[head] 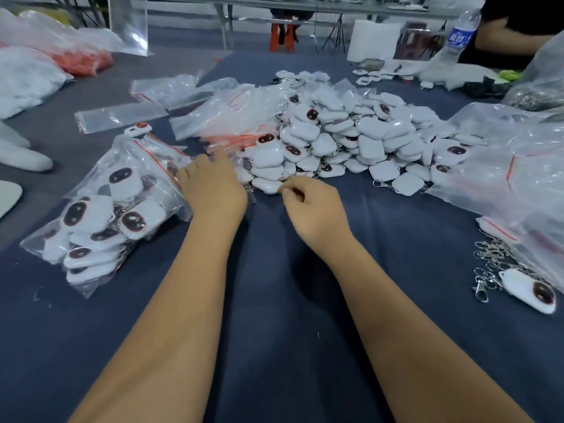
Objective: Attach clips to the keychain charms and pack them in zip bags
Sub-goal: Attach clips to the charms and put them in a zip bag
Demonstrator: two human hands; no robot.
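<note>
A big heap of white keychain charms point(351, 138) with dark faces lies mid-table. My left hand point(213, 184) reaches forward with its fingers straight, the tips on a stack of empty zip bags point(225, 117) with red seal strips. My right hand point(314, 206) is curled, thumb and forefinger pinching the edge of a white charm point(268, 186) at the heap's near side. To the left lies a filled zip bag point(106, 221) holding several charms. Loose metal clips point(491, 264) lie at the right next to one charm point(528, 291).
Dark blue cloth point(274, 300) covers the table. Large clear bags point(518, 172) crowd the right edge, and more bags sit at far left. A water bottle point(457, 38) and another person's arm point(506, 35) are at the far right.
</note>
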